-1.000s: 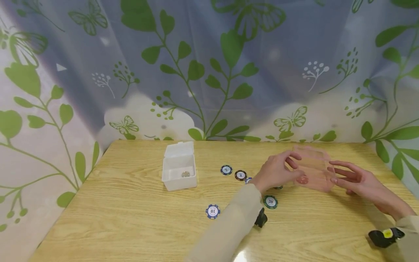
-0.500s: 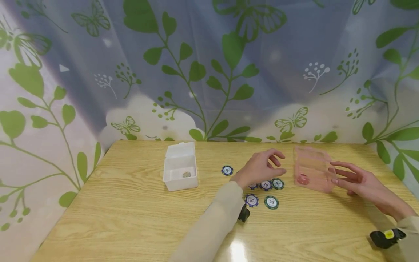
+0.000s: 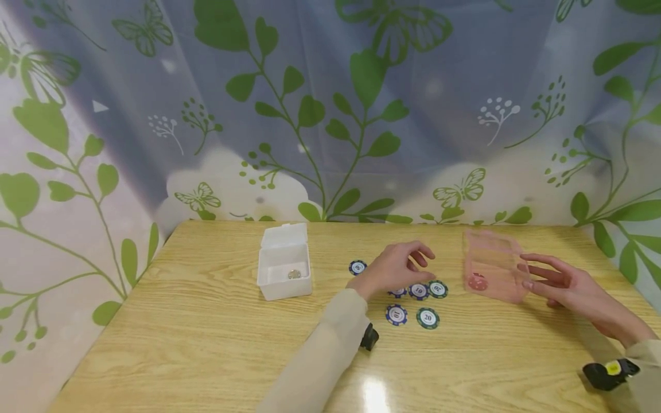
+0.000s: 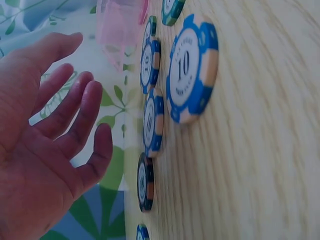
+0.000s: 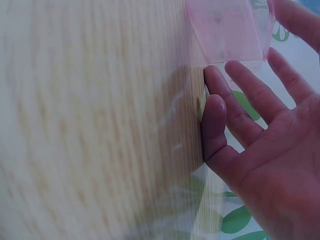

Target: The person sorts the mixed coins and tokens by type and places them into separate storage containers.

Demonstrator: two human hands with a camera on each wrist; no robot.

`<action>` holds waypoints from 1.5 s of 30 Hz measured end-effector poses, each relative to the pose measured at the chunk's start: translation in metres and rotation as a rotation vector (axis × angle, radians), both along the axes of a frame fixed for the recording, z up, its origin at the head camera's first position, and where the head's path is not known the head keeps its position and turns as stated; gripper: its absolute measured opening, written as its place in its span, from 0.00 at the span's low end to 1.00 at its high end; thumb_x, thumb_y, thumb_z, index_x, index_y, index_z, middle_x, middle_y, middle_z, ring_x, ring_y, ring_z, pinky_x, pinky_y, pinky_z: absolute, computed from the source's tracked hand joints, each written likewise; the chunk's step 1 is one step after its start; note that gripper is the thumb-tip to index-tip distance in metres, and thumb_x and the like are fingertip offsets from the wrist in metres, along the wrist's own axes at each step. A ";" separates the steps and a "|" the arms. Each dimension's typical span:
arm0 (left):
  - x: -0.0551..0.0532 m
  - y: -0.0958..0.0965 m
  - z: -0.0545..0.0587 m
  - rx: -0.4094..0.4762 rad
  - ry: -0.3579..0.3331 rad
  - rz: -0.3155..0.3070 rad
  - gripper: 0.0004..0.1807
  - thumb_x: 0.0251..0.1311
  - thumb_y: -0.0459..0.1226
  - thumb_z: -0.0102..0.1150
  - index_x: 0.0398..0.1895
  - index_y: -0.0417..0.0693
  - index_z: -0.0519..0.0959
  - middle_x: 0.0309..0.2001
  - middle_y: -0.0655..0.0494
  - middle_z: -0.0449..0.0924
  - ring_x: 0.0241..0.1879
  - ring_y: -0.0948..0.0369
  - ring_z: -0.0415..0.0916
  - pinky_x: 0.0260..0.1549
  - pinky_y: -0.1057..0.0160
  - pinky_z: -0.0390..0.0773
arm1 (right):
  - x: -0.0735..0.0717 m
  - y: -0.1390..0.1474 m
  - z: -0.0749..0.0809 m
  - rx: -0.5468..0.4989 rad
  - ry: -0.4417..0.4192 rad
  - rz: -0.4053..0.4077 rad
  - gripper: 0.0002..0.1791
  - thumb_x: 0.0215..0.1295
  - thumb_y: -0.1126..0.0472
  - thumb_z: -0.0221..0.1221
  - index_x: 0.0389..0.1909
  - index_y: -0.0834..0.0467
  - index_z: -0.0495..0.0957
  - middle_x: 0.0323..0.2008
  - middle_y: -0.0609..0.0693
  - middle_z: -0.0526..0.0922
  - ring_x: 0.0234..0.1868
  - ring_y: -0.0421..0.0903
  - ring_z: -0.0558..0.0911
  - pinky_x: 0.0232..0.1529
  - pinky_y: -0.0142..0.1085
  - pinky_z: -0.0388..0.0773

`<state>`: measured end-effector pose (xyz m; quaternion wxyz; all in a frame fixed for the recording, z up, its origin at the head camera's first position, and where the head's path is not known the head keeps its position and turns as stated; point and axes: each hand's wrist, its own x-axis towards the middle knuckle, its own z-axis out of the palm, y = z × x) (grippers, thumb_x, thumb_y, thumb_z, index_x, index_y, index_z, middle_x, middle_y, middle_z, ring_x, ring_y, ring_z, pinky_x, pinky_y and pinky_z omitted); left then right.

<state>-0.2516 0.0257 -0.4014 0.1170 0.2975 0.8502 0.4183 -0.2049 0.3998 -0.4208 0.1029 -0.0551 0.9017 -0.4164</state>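
My left hand [image 3: 395, 267] hovers over the poker chips with fingers loosely bent and nothing between them, as the left wrist view also shows. Just below it lie a blue 10 chip [image 3: 419, 291] and a green 20 chip [image 3: 438, 289]. Nearer the front are another blue 10 chip [image 3: 396, 315] and a green 20 chip [image 3: 428, 318]. A dark chip [image 4: 146, 182] appears only in the left wrist view. The clear pink box [image 3: 496, 261] stands open with red chip [image 3: 476, 281] inside. My right hand [image 3: 568, 287] rests its fingertips against the box's right side.
A white lidded box [image 3: 285, 290] stands open on the left, with a small round, patterned piece [image 3: 294, 275] inside. A blue chip [image 3: 357, 268] lies between it and my left hand. A patterned curtain [image 3: 330, 115] hangs behind the wooden table [image 3: 181, 332].
My left hand has moved left, from the pink box to above the chips, leaving the red chip in the box. My right hand has stayed beside the box.
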 end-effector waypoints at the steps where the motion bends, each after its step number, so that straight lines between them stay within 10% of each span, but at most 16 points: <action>1: 0.000 -0.001 0.000 -0.009 -0.002 -0.005 0.21 0.65 0.44 0.69 0.59 0.51 0.79 0.51 0.52 0.83 0.39 0.70 0.78 0.42 0.72 0.79 | 0.000 0.000 0.000 -0.002 0.000 0.002 0.39 0.76 0.48 0.58 0.80 0.52 0.54 0.57 0.20 0.71 0.46 0.22 0.77 0.36 0.38 0.80; 12: 0.003 -0.012 -0.005 -0.184 0.042 -0.042 0.22 0.64 0.46 0.69 0.61 0.57 0.80 0.61 0.56 0.78 0.61 0.59 0.75 0.59 0.64 0.76 | -0.001 -0.001 -0.002 0.005 -0.007 -0.003 0.39 0.76 0.50 0.58 0.80 0.56 0.53 0.53 0.16 0.69 0.46 0.21 0.75 0.35 0.37 0.79; 45: 0.008 -0.009 -0.009 -0.415 0.097 -0.009 0.17 0.63 0.52 0.69 0.54 0.66 0.84 0.63 0.63 0.74 0.65 0.59 0.70 0.69 0.45 0.65 | 0.000 -0.001 0.001 -0.007 -0.017 0.005 0.39 0.77 0.50 0.57 0.81 0.55 0.52 0.54 0.15 0.68 0.47 0.18 0.74 0.36 0.37 0.79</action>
